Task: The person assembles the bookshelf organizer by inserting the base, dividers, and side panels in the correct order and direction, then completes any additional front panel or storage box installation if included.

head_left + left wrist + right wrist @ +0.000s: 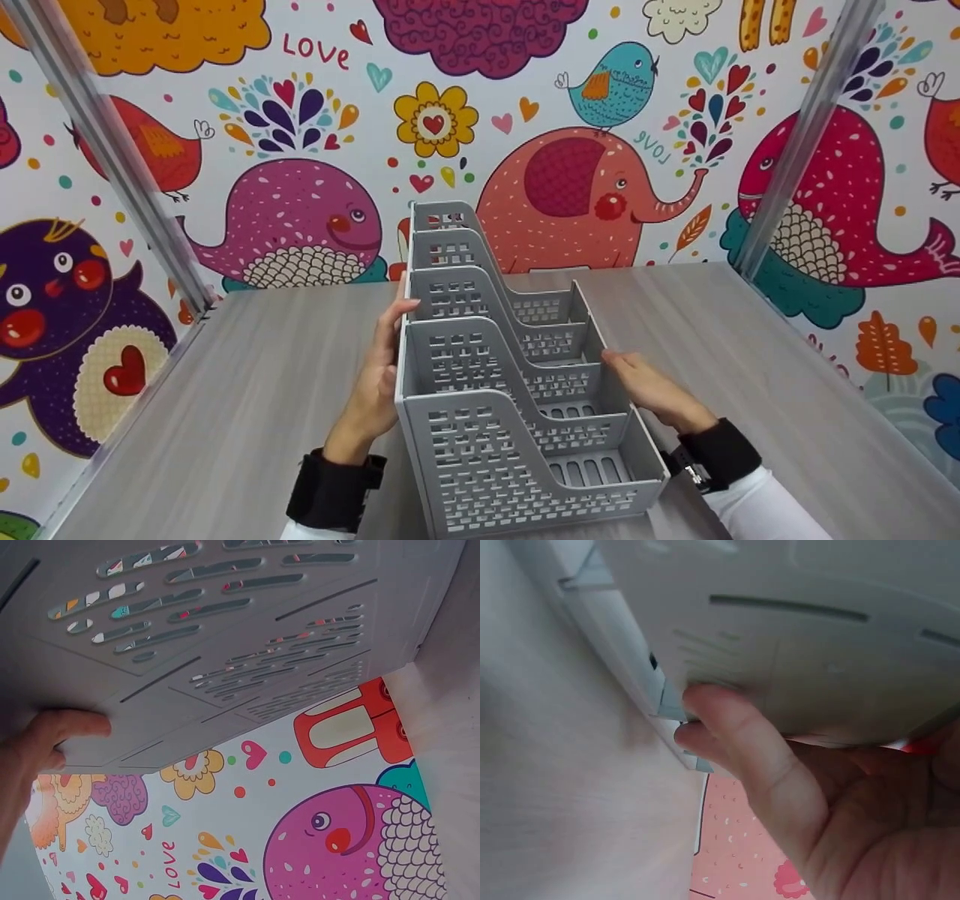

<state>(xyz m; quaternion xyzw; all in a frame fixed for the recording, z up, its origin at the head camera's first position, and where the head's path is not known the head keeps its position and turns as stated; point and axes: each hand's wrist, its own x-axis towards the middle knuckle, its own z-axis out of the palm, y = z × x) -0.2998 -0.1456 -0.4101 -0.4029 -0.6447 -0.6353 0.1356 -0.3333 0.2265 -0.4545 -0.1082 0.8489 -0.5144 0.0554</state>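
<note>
A grey plastic file organizer (480,360) stands between my hands in the head view, its several compartments split by perforated dividers with stepped tops. On its tall left side, my left hand (371,394) holds the outer wall, one fingertip showing at the upper edge. The left wrist view shows that slotted wall (225,652) with a digit of the left hand (45,742) against it. My right hand (656,390) grips the low right wall near its top edge. Close up, the right hand's digits (750,757) lie along the panel. The compartments visible from above hold nothing.
A wood-grain grey table (277,397) lies under the organizer. Behind it rises a wall (360,172) printed with cartoon animals, with metal posts (112,157) at the corners. Black bands (330,487) circle both wrists.
</note>
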